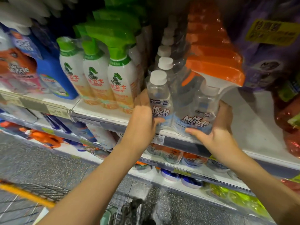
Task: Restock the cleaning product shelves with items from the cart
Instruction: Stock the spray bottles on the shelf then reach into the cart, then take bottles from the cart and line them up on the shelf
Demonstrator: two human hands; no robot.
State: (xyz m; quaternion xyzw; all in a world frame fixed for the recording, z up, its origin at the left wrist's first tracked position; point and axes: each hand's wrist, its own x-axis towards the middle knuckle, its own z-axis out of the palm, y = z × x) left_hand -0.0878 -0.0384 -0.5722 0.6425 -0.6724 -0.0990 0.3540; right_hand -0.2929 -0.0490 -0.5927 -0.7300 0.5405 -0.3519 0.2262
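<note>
Partway, seemingly: gripping with left hand (144, 116) and right hand (219, 132) a shrink-wrapped pack of clear plastic bottles (186, 111) at edge of white shelf (259, 127), not yet pushed back.

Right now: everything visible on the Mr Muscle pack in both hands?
The Mr Muscle pack is two clear bottles in clear wrap: a white cap on the left one, an orange trigger head on the right, blue-white labels. It stands upright at the front edge of the shelf, ahead of like packs. The left hand grips its left side, the right hand its lower right.
</note>
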